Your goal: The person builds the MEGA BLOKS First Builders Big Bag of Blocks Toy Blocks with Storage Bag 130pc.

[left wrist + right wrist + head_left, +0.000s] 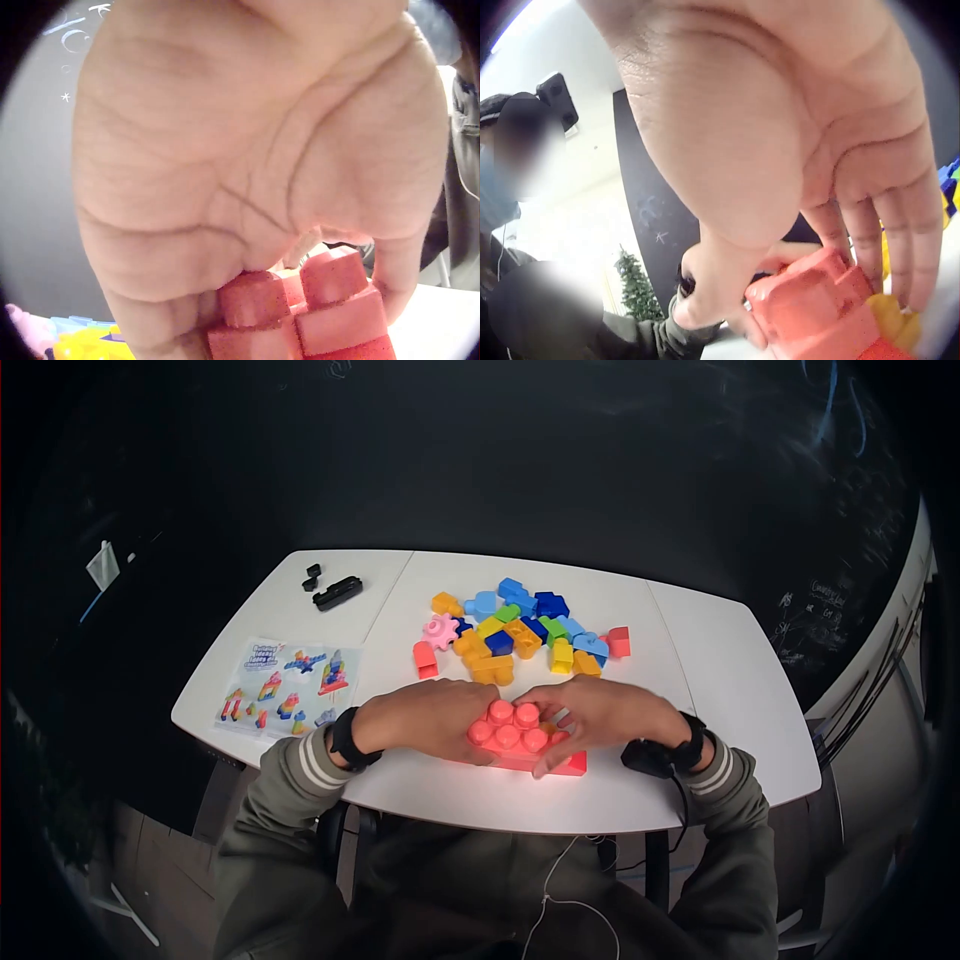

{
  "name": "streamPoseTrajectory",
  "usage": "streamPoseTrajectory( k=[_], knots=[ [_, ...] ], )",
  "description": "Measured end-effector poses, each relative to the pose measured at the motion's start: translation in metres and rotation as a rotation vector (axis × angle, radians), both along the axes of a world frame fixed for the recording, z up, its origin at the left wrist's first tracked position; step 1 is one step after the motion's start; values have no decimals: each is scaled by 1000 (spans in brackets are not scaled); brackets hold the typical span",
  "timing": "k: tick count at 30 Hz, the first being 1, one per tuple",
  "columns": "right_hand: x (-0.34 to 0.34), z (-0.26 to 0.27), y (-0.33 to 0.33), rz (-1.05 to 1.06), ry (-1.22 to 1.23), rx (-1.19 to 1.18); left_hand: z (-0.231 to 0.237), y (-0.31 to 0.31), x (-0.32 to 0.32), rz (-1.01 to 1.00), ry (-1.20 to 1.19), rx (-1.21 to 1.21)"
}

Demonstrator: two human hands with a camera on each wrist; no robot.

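Left hand and right hand closed in on the red bricks!

Both were on it, one from each side, just in from the middle of the front edge of the white table. The left had its fingers bent round the left side, thumb in on the near side, a partly closed grip. The right was opened wider, thumb against the near face and long fingers reaching along the far side, so it had hold too. Studs pointed up between them, and a longer red piece showed low down, poking out to the right. Look at the right wrist view: a yellow piece sat right by those fingertips, up against the red!

Beyond the hands, what a heap! The pile of loose blocks spread over the middle toward the far edge, blue, yellow, green and orange, with a pink gear-shaped block and a red block on its left flank and another red block on its right. Over by the left corner lay the printed sheet; near the far left corner, the black objects. A black device sat beside the right wrist.
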State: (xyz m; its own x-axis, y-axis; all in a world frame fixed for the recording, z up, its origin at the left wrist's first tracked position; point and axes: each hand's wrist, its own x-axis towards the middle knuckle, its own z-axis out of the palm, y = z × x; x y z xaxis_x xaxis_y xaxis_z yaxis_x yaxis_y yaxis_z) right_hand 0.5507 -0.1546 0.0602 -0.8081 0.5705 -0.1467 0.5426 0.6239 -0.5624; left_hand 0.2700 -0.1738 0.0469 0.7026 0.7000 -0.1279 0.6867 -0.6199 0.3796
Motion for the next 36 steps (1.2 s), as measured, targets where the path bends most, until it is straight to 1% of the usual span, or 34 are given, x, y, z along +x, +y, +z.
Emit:
streamPoseTrajectory(
  k=[1, 3, 4, 6, 7, 8, 9, 10, 11, 13, 14, 15, 17, 19, 21, 22, 24, 25, 27, 28, 29, 31, 32, 33, 34, 35, 36],
  knots=[
    [-5, 0, -6, 9, 0, -1, 2, -1, 1, 9, 0, -1],
    [-16, -2, -15, -99, -141, 136, 10, -1, 0, -37, -2, -4],
    [-18, -4, -18, -130, -130, 159, 13, 8, -8, -31, -2, -5],
    [-16, -6, -13, -108, -102, 151, 19, 33, -36, -101, -372, -48],
    [-15, -7, -10, -92, -72, 148, 38, 35, -46, 47, -363, 28],
    [-14, -6, -11, -93, -77, 135, 40, 48, -61, 130, -462, 114],
    [-14, -2, -11, -100, -84, 93, 40, 59, -75, 282, -337, 314],
    [-13, 1, -10, -107, -91, 53, 28, 73, -89, 369, -330, 435],
    [-11, 1, -7, -110, -97, 45, 26, 76, -90, 369, -334, 426],
    [-5, 2, -1, -108, 32, -7, 20, 81, -89, 747, 94, 205],
    [-6, 12, -4, -139, -15, 41, 7, 88, -90, 695, 105, 204],
    [-3, 13, -2, -140, -25, 32, -3, 92, -88, 695, 99, 191],
    [1, 14, 0, -153, 33, 138, -16, 94, -82, 546, 39, 304],
    [2, 18, -1, -172, -2, 127, -19, 93, -79, 534, 61, 283],
    [3, 19, -1, -201, -19, 174, -15, 92, -76, 608, -100, -28],
    [-1, 26, -6, -206, -15, 174, -14, 92, -76, 603, -96, -26],
    [-10, 44, -20, -312, -148, 134, -13, 93, -78, 563, -131, -120],
    [-7, 40, -16, -317, -145, 139, -12, 92, -77, 558, -129, -114],
    [1, 26, -5, -237, -41, 227, -13, 90, -75, 518, 5, 20],
    [1, 27, -4, -238, -38, 232, -9, 88, -76, 533, -48, 32],
    [0, 28, -4, -246, -14, 218, -6, 87, -76, 532, -45, 37],
    [-2, 27, -2, -260, 22, 206, 9, 78, -74, 329, -249, 239],
    [-2, 23, 1, -245, 106, 191, 25, 63, -63, 266, -401, 82],
    [-2, 20, 1, -230, 190, 177, 28, 55, -48, 258, -392, 85],
    [-4, 19, -1, -237, 195, 180, 27, 46, -31, 163, -599, 27],
    [-7, 18, -5, -261, 289, 177, 24, 39, -17, 68, -808, -33],
    [-9, 18, -6, -282, 382, 174, 20, 33, -4, 66, -808, -30]
  ],
)
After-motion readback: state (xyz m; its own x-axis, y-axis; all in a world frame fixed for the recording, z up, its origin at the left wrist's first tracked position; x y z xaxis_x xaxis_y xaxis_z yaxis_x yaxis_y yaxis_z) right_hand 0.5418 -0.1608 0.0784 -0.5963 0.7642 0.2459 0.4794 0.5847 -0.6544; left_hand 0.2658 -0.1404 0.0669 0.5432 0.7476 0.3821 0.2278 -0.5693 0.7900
